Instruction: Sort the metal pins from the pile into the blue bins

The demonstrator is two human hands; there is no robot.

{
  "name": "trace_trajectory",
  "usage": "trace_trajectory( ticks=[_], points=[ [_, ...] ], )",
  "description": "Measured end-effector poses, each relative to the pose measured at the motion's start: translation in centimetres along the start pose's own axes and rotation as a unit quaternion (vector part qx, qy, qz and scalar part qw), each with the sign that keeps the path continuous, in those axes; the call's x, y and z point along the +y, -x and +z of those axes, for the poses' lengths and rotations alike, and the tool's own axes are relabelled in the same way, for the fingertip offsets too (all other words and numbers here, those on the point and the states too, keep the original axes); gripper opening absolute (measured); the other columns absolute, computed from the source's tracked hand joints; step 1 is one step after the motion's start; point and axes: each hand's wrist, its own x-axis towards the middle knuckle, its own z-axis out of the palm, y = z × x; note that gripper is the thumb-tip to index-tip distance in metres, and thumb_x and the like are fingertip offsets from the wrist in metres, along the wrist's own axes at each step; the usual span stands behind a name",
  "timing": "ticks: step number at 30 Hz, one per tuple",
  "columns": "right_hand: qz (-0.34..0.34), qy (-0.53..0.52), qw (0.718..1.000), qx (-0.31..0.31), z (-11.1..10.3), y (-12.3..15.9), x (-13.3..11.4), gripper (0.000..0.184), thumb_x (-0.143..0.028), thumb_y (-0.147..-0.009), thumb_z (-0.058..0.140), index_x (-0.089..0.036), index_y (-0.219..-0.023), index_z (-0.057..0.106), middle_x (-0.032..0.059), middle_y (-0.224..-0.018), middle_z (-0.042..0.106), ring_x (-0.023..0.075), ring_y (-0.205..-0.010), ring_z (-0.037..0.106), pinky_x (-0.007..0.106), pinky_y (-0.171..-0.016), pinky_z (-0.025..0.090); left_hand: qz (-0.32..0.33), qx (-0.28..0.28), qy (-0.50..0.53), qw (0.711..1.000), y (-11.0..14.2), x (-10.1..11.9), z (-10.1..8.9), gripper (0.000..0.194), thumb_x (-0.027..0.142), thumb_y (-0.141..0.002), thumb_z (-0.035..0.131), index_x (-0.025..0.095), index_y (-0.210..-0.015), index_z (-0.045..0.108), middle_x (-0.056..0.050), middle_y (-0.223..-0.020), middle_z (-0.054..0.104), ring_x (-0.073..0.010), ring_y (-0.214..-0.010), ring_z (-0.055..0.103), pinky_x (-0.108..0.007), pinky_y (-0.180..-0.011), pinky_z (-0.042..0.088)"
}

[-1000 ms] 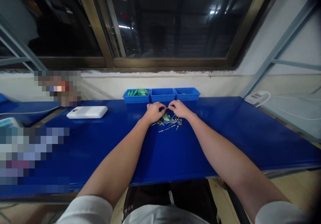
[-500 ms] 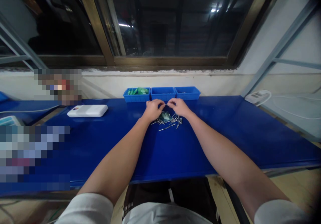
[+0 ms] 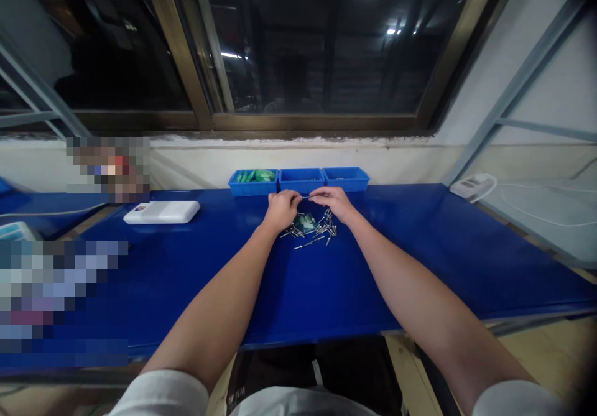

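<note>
While both forearms stretched out over the blue tabletop [image 3: 354, 285], the left hand [image 3: 281, 209] and the right hand [image 3: 333, 201] met near its far side with a small gap between their fingertips. A thin metal rod [image 3: 306, 198] bridged that gap, raised above the table: the left thumb and forefinger pinched 1 end, and the right fingertips gripped the other. How the remaining fingers curled was too small to tell.

Just below the hands, on the tabletop, lay a loose cluster of metal pins [image 3: 328, 224], pointing in mixed directions, some to either side of a flat green item [image 3: 305, 222]. At the cluster's near edge, pins lay slantwise, almost in line.

Beyond the hands, 3 blue bins stood side by side against the wall. The left bin [image 3: 254, 189] contained green packets [image 3: 256, 176]; the middle bin [image 3: 301, 187] and the right bin [image 3: 346, 186] had small contents that were hard to make out. Well to the left of the hands lay a white device [image 3: 161, 212].
</note>
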Motion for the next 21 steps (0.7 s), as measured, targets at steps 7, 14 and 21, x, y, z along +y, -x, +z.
trace_trajectory(
  ticks=[7, 14, 21],
  points=[
    [-0.003, 0.015, 0.999, 0.048, 0.0, -0.1, 0.3, 0.025, -0.032, -0.064, 0.065, -0.017, -0.083, 0.070, 0.0049, -0.082, 0.071, 0.0192, -0.081, 0.063, 0.034, -0.079, 0.046, -0.011, 0.019, -0.019, 1.000, 0.2, 0.0, 0.0, 0.029, 0.035, -0.088, 0.040, 0.021, -0.105, 0.058, -0.006, -0.108, 0.063, -0.0214, -0.106, 0.054, -0.037, -0.092, 0.034],
    [-0.039, 0.166, 0.975, 0.140, -0.9, -0.7, 1.1, 0.034, -0.024, -0.064, 0.062, -0.019, -0.098, 0.066, 0.0047, -0.097, 0.068, 0.0197, -0.093, 0.058, 0.036, -0.088, 0.042, -0.092, -0.047, -0.075, 0.992, 0.4, -0.8, 0.3, 0.048, 0.049, -0.086, 0.038, 0.018, -0.121, 0.049, -0.012, -0.124, 0.053, -0.0280, -0.116, 0.046, -0.043, -0.095, 0.034],
    [-0.048, 0.327, 0.929, 0.165, -1.3, -0.9, 1.2, 0.047, -0.026, -0.068, 0.059, -0.019, -0.115, 0.058, 0.0057, -0.112, 0.062, 0.0250, -0.110, 0.043, 0.041, -0.096, 0.035, -0.093, -0.115, -0.090, 0.985, 0.6, -1.1, 0.7, 0.059, 0.060, -0.084, 0.031, 0.018, -0.119, 0.052, -0.013, -0.126, 0.053, -0.0303, -0.118, 0.045, -0.047, -0.096, 0.031]
  ],
)
